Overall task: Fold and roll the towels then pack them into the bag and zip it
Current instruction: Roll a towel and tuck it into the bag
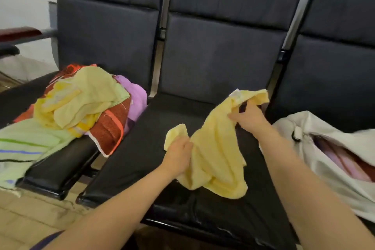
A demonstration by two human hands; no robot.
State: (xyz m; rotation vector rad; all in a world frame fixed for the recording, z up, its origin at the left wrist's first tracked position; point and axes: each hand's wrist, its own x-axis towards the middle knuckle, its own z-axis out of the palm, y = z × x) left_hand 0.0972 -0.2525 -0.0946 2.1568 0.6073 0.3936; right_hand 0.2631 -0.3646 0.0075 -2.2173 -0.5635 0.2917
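Two hands share one yellow towel (215,148), held in a loose, crumpled drape over the black surface (142,148) of the middle seat, where its lower end appears to rest on the padding. The left hand (178,152) has its fingers curled round a bunched corner on the near side. The right hand (246,116) pinches the upper edge farther back, thumb and fingers closed on the cloth. To the left lies a pile of towels (85,99), unfolded, in yellow, green, purple and red. To the right sits a white bag (324,124), its mouth unzipped with pink cloth showing inside. The towel looks light, soft and quite limp, so it will hold no shape by itself and will slump wherever it is unsupported. It is best taken by two neighbouring corners along one hem, drawn gently taut and laid flat on the surface before folding; a grip in the middle only bunches it. Slipping seems unlikely, but a loose roll would probably spring open on the way to the bag.
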